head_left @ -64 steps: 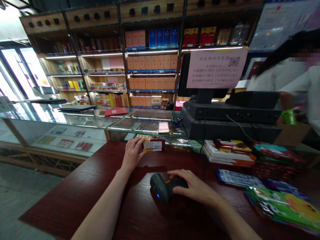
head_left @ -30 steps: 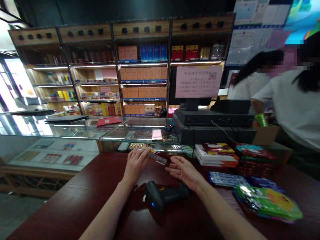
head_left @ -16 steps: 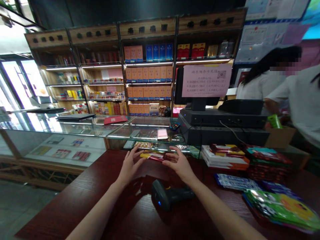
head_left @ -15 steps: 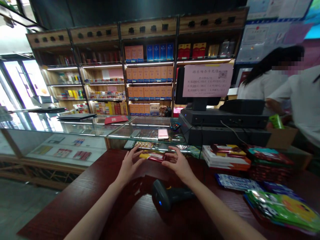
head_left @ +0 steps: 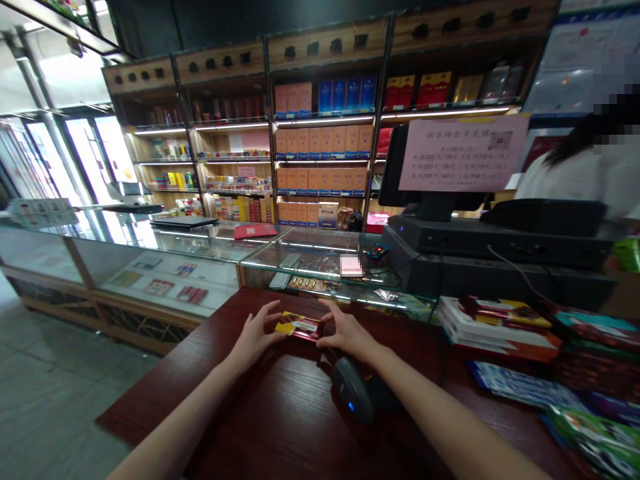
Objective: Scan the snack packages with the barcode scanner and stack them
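Holding, in the head view, the red-and-yellow packet [head_left: 303,327] between two hands, over the near part of the dark wooden table [head_left: 260,407]. Left hand [head_left: 257,335] at its left end, thumb and fingers pinching the edge; right hand [head_left: 347,335] at its right end, thumb and lower fingertips pinching, index raised off. Printed face shows toward camera; can't tell if the underside touches the table. Handheld scanner [head_left: 353,392] lies just beside, right wrist over its handle, blue light on. To the right: white boxes [head_left: 493,333], blue-and-white packets [head_left: 523,383], green bags [head_left: 593,433], last ones cut by frame edge.

Risks, my judgement: packet could slip or swing off one end, since only the ends are gripped; right wrist or forearm could knock the scanner because it sits so close; a hard pinch could crease the wrapper.

Versus earlier frames: right hand was on the scanner about two seconds back, now on the packet. Against half a second ago, packet sits further left of the scanner and nearer the person, face turned more to camera. View has swung left, so the green bags run out of frame
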Demonstrator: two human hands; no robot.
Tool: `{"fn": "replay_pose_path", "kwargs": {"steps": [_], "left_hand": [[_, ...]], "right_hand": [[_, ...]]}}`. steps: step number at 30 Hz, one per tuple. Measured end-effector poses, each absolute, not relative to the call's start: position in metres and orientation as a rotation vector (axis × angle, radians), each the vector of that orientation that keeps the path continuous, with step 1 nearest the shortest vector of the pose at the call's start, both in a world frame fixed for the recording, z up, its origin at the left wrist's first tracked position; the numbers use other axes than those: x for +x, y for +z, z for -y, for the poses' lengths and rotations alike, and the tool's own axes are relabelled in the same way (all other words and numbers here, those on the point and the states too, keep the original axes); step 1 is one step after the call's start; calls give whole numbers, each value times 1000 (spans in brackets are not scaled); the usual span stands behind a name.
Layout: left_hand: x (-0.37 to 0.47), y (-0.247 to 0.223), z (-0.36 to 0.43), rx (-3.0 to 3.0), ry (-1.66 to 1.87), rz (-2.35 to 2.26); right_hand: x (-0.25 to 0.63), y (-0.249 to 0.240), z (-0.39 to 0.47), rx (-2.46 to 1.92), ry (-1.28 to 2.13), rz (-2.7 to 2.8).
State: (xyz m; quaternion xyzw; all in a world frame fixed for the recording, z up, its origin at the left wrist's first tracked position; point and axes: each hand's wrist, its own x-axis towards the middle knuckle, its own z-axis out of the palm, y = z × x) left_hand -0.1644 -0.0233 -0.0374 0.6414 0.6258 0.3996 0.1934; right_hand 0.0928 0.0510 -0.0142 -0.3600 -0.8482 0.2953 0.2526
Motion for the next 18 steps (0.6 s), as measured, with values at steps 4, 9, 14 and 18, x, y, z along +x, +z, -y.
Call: {"fn": "replay_pose_path", "kwargs": {"steps": [4, 9, 14, 18], "left_hand": [[-167, -43, 29, 1800, 1005, -1804], [-169, -46, 33, 1796, 957, -1827], [-172, -46, 37, 1790, 934, -1847], [-172, -45, 39, 1802, 921, -1842]], "right_hand": [[87, -23, -59, -928, 782, 2477], [83, -32, -64, -868, 622, 2581], [80, -34, -62, -821, 517, 2663], [80, -33, -60, -808, 493, 2676]]}}
